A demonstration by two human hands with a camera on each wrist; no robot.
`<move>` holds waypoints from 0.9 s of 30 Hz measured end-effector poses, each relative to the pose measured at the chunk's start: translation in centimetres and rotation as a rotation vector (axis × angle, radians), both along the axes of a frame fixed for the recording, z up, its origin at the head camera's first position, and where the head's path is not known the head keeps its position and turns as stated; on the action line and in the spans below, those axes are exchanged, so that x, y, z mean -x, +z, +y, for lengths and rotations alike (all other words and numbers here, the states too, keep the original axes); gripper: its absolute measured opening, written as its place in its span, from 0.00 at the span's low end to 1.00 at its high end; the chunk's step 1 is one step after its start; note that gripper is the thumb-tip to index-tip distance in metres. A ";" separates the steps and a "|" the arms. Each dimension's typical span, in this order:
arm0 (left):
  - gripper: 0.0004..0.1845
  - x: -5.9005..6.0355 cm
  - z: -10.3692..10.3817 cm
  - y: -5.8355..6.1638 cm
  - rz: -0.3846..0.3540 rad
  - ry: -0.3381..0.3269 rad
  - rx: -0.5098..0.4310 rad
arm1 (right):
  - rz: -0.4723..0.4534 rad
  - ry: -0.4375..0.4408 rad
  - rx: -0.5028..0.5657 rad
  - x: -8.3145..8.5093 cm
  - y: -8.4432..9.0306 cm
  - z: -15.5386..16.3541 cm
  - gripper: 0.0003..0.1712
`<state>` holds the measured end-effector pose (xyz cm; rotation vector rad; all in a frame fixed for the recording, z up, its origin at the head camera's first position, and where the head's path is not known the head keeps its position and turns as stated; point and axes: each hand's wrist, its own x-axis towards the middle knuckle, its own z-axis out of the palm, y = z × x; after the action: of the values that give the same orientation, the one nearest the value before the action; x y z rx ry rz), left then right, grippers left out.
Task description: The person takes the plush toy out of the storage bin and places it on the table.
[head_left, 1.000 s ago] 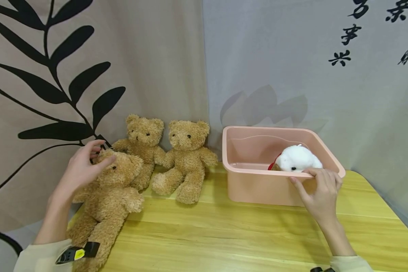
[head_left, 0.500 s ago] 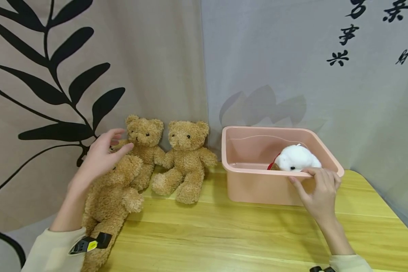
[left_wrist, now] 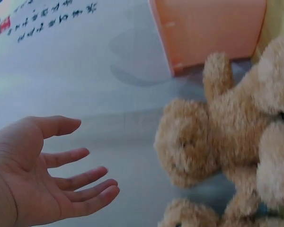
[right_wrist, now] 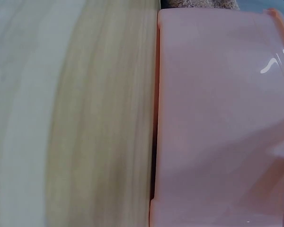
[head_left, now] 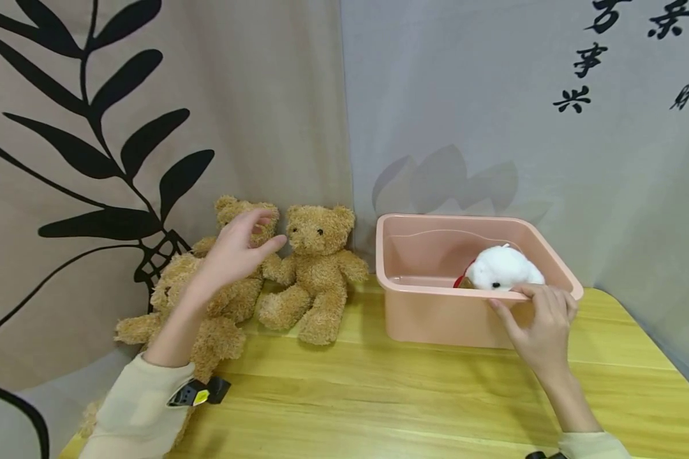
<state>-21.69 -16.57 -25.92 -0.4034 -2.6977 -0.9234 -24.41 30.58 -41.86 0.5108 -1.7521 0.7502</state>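
Observation:
My left hand (head_left: 235, 252), fingers spread and loosely bent, is raised before the back teddy bear (head_left: 229, 207) and hides much of it. In the left wrist view that left hand (left_wrist: 61, 175) holds nothing and is apart from a teddy bear (left_wrist: 184, 142). Another curly brown teddy bear (head_left: 321, 248) sits upright to its right. The front teddy bear (head_left: 175, 280) leans at the left, partly covered by my forearm. My right hand (head_left: 542, 328) grips the front rim of a pink plastic bin (head_left: 436, 319), thumb outside. Inside lies a white plush toy (head_left: 505, 268) with a bit of red.
The wooden table (head_left: 350, 401) has a rounded right corner. Behind it hangs a pale cloth (head_left: 448, 95) with black writing and a printed black leaf branch at the left. A black curved tube (head_left: 25, 408) shows at the lower left.
My left hand has moved right, from the front teddy bear's head across to the back one. The right hand stays on the bin's rim, and the bin has not moved.

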 end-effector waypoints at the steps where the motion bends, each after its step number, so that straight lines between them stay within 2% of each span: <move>1: 0.30 0.1 0.5 0.0 -0.009 -0.009 -0.003 | -0.001 0.000 0.001 0.0 0.0 0.0 0.41; 10: 0.28 1.5 5.4 -0.3 0.030 -0.124 0.009 | 0.004 0.000 0.001 0.0 0.0 0.0 0.41; 16: 0.26 2.5 8.5 -1.2 0.047 -0.190 -0.015 | -0.003 0.002 -0.001 0.0 -0.1 0.0 0.41; 19: 0.25 2.9 10.0 -1.7 0.050 -0.231 -0.045 | -0.011 0.004 -0.003 0.1 -0.1 0.0 0.41; 24: 0.23 4.0 12.8 -2.8 0.040 -0.316 -0.147 | -0.014 0.002 -0.004 0.1 -0.1 0.1 0.41; 27: 0.21 4.7 14.6 -3.5 0.064 -0.367 -0.190 | -0.001 -0.001 0.000 0.0 0.1 0.1 0.41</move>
<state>-26.42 -1.99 -29.38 -0.8887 -2.4918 -1.2263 -24.38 30.65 -41.79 0.5098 -1.7534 0.7501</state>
